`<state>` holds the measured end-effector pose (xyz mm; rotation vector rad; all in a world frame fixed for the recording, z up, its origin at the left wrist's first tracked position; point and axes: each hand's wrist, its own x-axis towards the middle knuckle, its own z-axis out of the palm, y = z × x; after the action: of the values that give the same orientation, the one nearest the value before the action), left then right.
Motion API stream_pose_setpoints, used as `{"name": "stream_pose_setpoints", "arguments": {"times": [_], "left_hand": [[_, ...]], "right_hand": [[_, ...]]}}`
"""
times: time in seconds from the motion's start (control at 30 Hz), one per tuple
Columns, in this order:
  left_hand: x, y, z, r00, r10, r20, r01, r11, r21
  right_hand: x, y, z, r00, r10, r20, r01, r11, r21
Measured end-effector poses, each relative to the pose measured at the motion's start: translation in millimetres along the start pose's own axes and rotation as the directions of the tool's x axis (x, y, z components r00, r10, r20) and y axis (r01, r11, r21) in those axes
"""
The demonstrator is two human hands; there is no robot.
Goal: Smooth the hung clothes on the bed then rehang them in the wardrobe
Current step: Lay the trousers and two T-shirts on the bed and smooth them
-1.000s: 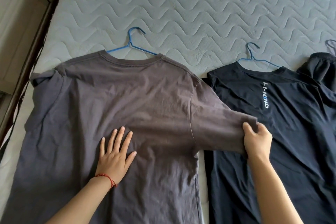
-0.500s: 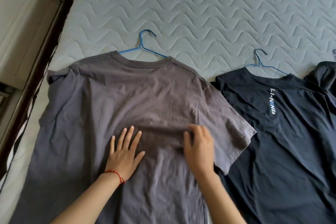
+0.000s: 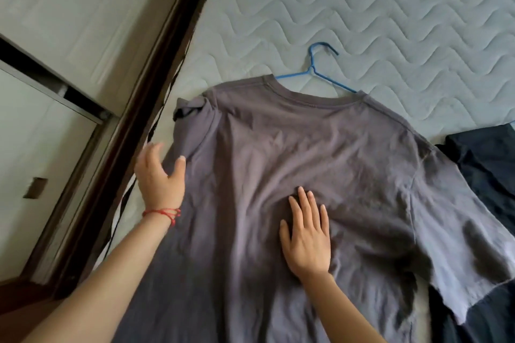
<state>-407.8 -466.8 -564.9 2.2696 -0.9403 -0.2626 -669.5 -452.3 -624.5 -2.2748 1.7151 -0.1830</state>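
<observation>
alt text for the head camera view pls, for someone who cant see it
A grey short-sleeved t-shirt on a blue wire hanger lies on a pale quilted mattress; the right hand presses it flat, the left hand is at its crumpled sleeve.

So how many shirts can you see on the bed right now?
2. A grey cotton T-shirt on a blue wire hanger lies mid-mattress; a dark navy shirt lies at the right edge, cropped. More may lie out of frame.

Right hand (image 3: 306,234) flat on grey T-shirt (image 3: 278,153), left hand (image 3: 160,172) at its crumpled left sleeve (image 3: 189,125)
</observation>
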Motion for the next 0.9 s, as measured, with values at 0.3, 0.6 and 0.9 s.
{"name": "stream_pose_setpoints", "arguments": {"times": [0.3, 0.6, 0.9], "left_hand": [[50.5, 28.2, 20.2, 0.896, -0.199, 0.398, 0.249, 0.965, -0.077], [14.4, 36.9, 32.4, 0.963, -0.047, 0.267, 0.094, 0.982, -0.165], [53.0, 34.1, 45.7, 0.881, 0.044, 0.470, 0.060, 0.977, -0.205]], "right_hand": [[2.8, -3.1, 2.7, 0.999, 0.023, -0.023, -0.022, 1.000, 0.004], [4.0, -1.9, 3.4, 0.999, 0.021, -0.041, -0.022, 1.000, -0.009], [3.5, -2.0, 4.9, 0.999, 0.026, -0.033, -0.026, 1.000, 0.005]]}}
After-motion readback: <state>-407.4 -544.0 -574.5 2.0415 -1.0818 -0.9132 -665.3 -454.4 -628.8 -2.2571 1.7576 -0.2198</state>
